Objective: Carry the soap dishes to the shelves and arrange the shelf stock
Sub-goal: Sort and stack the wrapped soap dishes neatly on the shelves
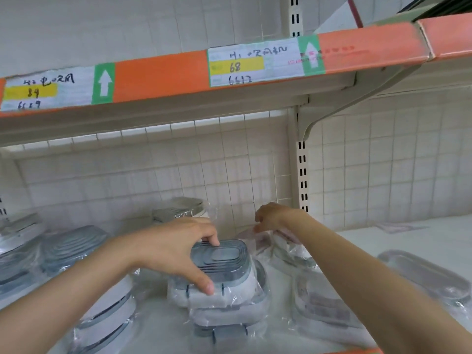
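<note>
My left fingers (213,240) and thumb span the top soap dish (219,269), gripping it across its short width; my left hand (176,249) covers its left end. The dish's long axis runs left to right, ribbed grey lid facing up, tilted slightly toward me. It sits on a stack of bagged dishes (224,320) on the shelf (383,241). My right hand (273,215) pinches a clear plastic bag (288,249) behind; its contents are unclear.

Soap dishes (222,267) — white bodies, ridged grey-blue tops, clear wrap. Shelf edge (158,75) at upper frame — orange, with white-yellow labels (236,63) and green arrow tags (103,84).
</note>
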A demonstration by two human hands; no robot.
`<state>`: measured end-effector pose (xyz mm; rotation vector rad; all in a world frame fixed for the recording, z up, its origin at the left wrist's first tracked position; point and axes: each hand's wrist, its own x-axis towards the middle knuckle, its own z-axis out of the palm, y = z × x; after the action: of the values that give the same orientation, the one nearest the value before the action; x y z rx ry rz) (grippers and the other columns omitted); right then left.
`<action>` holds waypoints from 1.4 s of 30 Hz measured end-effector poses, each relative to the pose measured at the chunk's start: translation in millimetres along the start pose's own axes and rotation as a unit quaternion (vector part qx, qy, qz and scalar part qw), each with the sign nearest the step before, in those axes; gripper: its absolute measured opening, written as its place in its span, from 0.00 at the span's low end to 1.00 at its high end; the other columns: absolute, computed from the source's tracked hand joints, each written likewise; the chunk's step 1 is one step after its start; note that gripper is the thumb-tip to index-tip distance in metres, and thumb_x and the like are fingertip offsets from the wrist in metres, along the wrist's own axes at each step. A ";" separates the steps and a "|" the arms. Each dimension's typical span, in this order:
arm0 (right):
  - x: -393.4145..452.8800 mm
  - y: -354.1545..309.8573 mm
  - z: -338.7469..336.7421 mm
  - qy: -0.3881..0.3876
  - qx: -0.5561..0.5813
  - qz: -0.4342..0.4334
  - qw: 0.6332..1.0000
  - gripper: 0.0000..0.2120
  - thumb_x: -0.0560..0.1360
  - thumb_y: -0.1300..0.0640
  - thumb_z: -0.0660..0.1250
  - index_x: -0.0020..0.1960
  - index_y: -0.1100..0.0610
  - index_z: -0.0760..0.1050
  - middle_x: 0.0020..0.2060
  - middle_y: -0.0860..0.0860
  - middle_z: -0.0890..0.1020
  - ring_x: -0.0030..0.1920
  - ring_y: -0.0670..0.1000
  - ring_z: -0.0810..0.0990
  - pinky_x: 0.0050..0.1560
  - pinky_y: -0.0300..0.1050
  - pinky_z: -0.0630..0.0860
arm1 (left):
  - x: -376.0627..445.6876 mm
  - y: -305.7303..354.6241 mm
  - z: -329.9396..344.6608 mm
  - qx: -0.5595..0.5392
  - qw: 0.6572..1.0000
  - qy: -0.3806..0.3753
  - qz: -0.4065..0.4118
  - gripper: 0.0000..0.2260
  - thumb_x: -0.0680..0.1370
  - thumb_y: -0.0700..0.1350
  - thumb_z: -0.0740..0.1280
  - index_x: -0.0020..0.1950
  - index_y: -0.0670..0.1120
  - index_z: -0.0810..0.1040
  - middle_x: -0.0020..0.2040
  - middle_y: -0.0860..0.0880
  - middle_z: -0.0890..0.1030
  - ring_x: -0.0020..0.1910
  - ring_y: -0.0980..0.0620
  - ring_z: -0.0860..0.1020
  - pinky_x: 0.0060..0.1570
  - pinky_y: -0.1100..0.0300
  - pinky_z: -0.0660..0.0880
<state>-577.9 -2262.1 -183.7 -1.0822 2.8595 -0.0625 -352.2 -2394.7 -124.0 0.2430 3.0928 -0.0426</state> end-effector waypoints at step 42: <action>-105.4 65.4 -19.5 0.088 0.074 0.136 0.984 0.25 0.68 0.34 0.63 0.51 0.53 0.68 0.53 0.53 0.69 0.62 0.56 0.66 0.55 0.46 0.67 | 5.7 11.9 23.4 -0.062 0.994 0.092 0.026 0.28 0.70 0.60 0.73 0.67 0.54 0.71 0.62 0.59 0.73 0.60 0.60 0.71 0.59 0.67 0.66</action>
<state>-544.1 -2143.1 -162.0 -0.6830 3.0703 -0.3635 -355.1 -2382.8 -147.9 0.3412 3.2525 0.1819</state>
